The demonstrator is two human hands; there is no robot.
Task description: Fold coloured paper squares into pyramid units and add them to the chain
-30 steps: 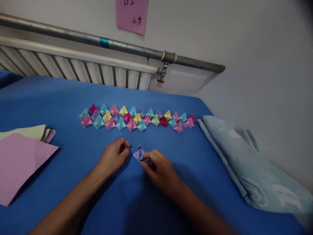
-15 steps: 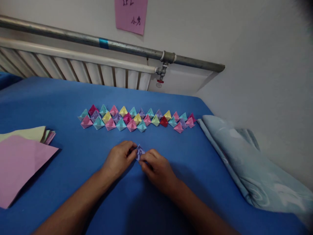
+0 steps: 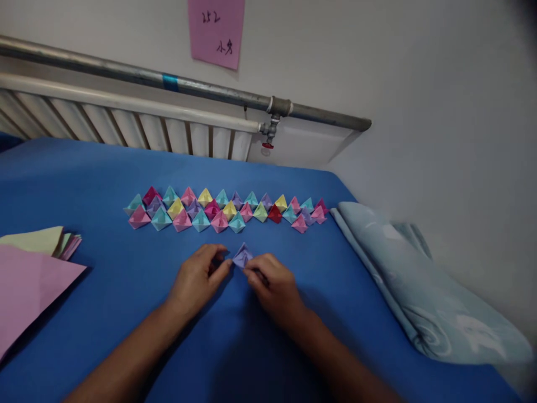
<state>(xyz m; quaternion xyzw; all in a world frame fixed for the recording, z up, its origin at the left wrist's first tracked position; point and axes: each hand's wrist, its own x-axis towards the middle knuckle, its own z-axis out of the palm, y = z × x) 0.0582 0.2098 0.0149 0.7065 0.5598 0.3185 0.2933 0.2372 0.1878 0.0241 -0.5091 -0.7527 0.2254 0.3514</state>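
Note:
A small purple origami paper boat (image 3: 242,256) with a raised middle peak is pinched at its right end by my right hand (image 3: 274,285). Its thumb and forefinger are closed on the paper. My left hand (image 3: 199,278) is at the boat's left tip, with its thumb and forefinger apart. The left thumb is at or just beside the tip; I cannot tell whether it touches. Beyond both hands, several folded paper boats (image 3: 219,221) in pink, turquoise, yellow, purple and red stand in close rows.
A blue covered surface (image 3: 176,352) lies under everything. Pink and yellow-green paper sheets (image 3: 33,285) are stacked at left. A folded light-blue blanket (image 3: 403,280) lies at right. Behind are a white radiator (image 3: 176,134), a metal pipe (image 3: 218,94) and a pink note (image 3: 216,33).
The purple boat now shows wider and more opened out. My left fingers have moved slightly left, away from it, while my right hand keeps its pinch. The camera view has shifted a little.

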